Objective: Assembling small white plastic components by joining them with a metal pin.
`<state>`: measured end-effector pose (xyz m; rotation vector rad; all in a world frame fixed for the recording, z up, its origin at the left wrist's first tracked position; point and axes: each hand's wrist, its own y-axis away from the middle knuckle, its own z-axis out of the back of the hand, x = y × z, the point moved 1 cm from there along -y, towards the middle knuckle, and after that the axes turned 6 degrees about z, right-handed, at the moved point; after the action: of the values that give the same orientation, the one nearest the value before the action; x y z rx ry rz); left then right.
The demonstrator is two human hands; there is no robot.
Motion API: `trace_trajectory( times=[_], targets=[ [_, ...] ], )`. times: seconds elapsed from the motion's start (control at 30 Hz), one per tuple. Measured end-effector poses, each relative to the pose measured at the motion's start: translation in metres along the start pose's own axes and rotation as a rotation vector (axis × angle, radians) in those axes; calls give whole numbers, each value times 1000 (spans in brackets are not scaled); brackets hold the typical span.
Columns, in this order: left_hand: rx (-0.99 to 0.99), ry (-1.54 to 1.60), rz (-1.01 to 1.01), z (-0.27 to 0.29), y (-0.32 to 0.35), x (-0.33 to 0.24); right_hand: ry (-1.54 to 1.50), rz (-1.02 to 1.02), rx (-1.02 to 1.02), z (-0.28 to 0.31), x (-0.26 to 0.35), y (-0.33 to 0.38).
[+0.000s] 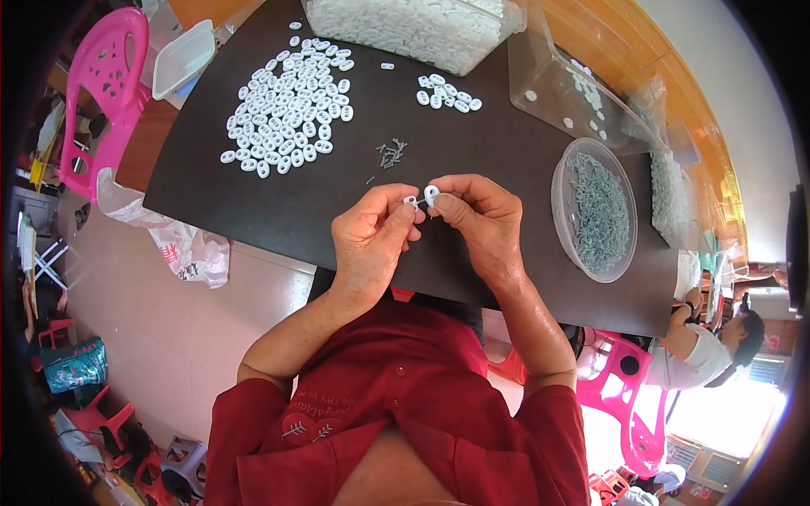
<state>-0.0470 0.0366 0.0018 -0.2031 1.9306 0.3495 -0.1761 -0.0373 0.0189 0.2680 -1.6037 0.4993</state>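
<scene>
Together hands (422,221) pinch white oval piece (432,195) — long axis upright.

Dark red short-sleeved shirt, small pale embroidered motif on chest; forearms bare, no rings or watch

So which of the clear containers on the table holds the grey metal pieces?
The round tub to the right of the hands; it is full of small grey screws. The rectangular bins at the far edge hold white plastic parts instead.
</scene>
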Motion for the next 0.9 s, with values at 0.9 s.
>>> trace_trajectory(
  times=[0.9],
  targets=[
    [-43,-41,-96,3,-1,8,125,39,-10,-10,-4,2]
  ],
)
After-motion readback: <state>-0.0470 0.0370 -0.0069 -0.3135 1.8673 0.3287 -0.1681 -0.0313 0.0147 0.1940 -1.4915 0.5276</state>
